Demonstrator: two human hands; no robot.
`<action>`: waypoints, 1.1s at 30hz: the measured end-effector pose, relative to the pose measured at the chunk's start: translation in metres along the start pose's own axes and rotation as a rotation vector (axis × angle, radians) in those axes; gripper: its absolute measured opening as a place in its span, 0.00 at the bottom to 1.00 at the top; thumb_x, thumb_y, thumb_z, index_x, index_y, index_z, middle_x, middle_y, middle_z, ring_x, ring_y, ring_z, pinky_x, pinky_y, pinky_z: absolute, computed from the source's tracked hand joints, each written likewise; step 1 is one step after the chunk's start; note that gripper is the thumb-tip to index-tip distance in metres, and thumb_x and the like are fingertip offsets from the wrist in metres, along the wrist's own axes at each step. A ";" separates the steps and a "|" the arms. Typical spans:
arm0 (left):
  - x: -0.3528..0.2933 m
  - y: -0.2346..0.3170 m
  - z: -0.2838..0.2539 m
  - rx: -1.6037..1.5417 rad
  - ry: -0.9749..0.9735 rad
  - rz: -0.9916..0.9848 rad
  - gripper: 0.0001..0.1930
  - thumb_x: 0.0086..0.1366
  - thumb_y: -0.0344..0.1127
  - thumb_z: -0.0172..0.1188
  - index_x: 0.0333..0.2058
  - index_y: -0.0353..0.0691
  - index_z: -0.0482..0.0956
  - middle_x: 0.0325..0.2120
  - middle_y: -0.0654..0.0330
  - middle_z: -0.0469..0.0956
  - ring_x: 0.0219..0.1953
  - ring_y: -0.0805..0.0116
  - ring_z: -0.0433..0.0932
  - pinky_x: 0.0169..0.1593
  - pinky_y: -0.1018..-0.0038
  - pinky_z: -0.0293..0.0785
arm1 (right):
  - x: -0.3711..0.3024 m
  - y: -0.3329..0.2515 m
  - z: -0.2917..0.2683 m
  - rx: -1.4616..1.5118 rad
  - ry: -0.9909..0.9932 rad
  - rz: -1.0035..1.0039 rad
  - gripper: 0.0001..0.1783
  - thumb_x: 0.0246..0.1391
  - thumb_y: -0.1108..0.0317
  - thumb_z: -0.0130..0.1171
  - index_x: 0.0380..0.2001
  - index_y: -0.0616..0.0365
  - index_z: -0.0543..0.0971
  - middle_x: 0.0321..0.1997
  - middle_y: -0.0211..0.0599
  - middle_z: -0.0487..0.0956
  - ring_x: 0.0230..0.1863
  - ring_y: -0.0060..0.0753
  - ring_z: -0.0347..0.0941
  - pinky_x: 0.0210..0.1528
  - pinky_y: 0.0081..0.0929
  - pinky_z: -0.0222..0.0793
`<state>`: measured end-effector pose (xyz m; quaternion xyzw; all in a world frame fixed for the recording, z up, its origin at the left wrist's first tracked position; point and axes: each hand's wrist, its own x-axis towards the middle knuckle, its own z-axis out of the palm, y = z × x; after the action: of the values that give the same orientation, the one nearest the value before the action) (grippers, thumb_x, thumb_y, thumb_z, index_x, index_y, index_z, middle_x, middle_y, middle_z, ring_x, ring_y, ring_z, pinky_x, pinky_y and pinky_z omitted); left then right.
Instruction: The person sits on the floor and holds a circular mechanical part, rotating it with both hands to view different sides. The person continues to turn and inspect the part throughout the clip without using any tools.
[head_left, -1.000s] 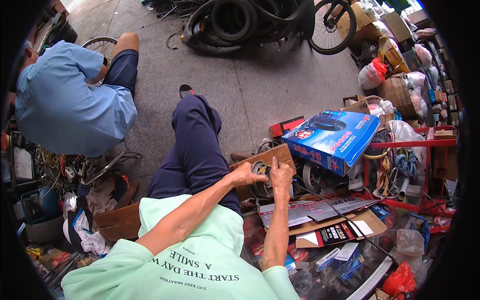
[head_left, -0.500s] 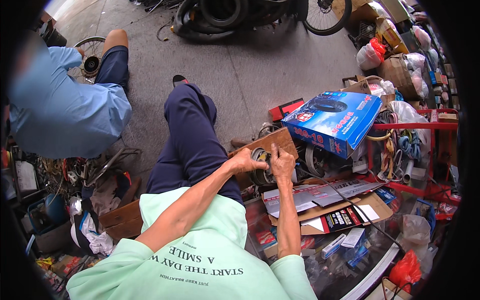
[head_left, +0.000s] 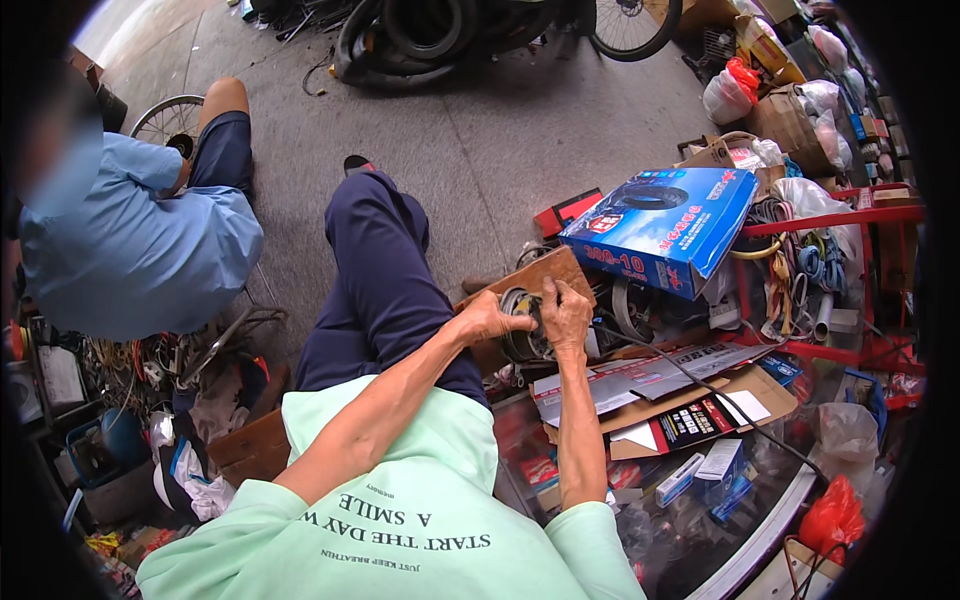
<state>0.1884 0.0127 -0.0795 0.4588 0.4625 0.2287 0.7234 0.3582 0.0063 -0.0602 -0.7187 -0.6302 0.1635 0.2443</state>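
A round, dark metal part with a pale rim, like a small wheel hub or brake drum, rests against a wooden board just right of my legs. My left hand grips its left side, thumb lying across the front. At its right edge, my right hand is closed, fingertips bent in toward the part. What those fingers pinch, if anything, is too small to make out. A dark cable runs from near my right hand toward the lower right.
A blue tyre box lies beyond my right hand. Flattened cardboard and small boxes cover the glass-topped case on the right, beside a red metal rack. A co-worker in a blue shirt sits at left by a spoked wheel.
My view has shifted slightly. Both hands stay at the round metal part; my right fingers appear a little more curled. The co-worker leans slightly differently.
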 end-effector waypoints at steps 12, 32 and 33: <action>0.001 0.001 0.002 -0.007 -0.032 -0.067 0.29 0.46 0.44 0.74 0.45 0.32 0.80 0.37 0.56 0.82 0.39 0.68 0.78 0.45 0.70 0.74 | 0.007 0.001 -0.005 0.114 -0.002 -0.015 0.29 0.61 0.45 0.50 0.33 0.66 0.82 0.29 0.58 0.80 0.34 0.60 0.78 0.37 0.44 0.70; 0.003 0.007 0.001 -0.018 -0.002 -0.057 0.29 0.48 0.43 0.74 0.46 0.30 0.79 0.38 0.54 0.82 0.40 0.65 0.78 0.47 0.69 0.73 | 0.029 0.013 0.002 0.062 -0.020 -0.021 0.31 0.59 0.42 0.51 0.32 0.65 0.82 0.25 0.55 0.79 0.31 0.58 0.78 0.35 0.43 0.70; 0.003 0.008 0.002 -0.037 -0.011 -0.051 0.29 0.48 0.43 0.74 0.45 0.30 0.79 0.38 0.54 0.82 0.40 0.65 0.78 0.47 0.69 0.73 | 0.029 0.016 0.003 0.065 -0.018 -0.022 0.31 0.59 0.42 0.51 0.32 0.65 0.82 0.25 0.55 0.79 0.31 0.58 0.78 0.35 0.43 0.70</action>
<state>0.1921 0.0181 -0.0738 0.4347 0.4658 0.2162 0.7398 0.3743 0.0339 -0.0701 -0.7018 -0.6346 0.1879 0.2636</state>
